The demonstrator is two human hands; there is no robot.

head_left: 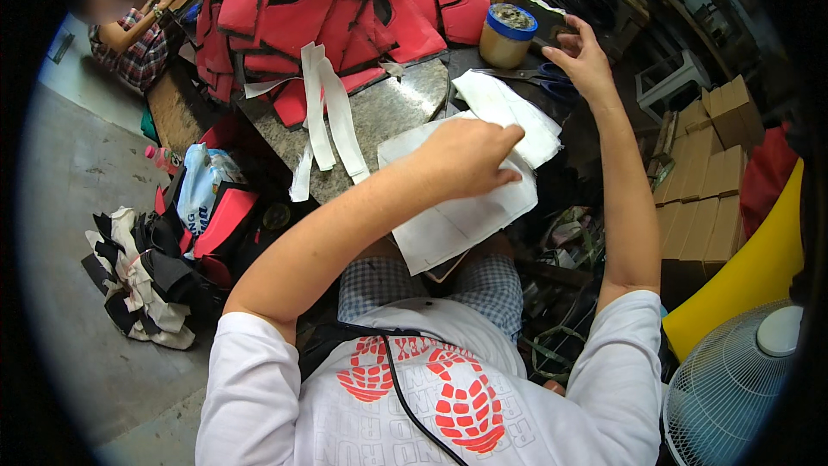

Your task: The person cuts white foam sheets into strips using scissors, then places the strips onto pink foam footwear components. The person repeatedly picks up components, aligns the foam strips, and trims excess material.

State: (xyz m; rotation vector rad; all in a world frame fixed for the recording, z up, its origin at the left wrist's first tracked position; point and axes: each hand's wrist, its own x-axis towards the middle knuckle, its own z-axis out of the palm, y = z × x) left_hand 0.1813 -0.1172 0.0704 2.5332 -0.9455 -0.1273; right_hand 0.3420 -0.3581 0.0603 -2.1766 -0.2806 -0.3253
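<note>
White cloth is where it's at here, and the left hand [470,155] is the nearer of the 2, lying right over it. Taking 12 o'clock as the top of the view, the flat white sheet [440,233] sits under that hand and spreads out toward 7 o'clock from the fingertips. Just past them, near 12 o'clock, there's a folded white piece [511,112] with its long axis running roughly 10 to 4. Left fingers look curled in, and honestly I can't tell if they're pinching an edge or only resting there.

Right hand [588,60] is up at about 1 o'clock from the left, well apart from it, thumb and fingers clearly spread. From there the folded piece lies toward 7 o'clock. The scissors [542,77] are closer, around 7 to 8, lying roughly along a 9-to-3 line with the blades toward 9. Jar with the blue rim [507,34] is near, at 9 o'clock. A thin white strip [552,7] ends by the raised fingertips at 11; can't tell if they touch.

Red padded pieces [297,0] are heaped at 11 from the sheet, and loose white strips [319,112] lie at 10.
</note>
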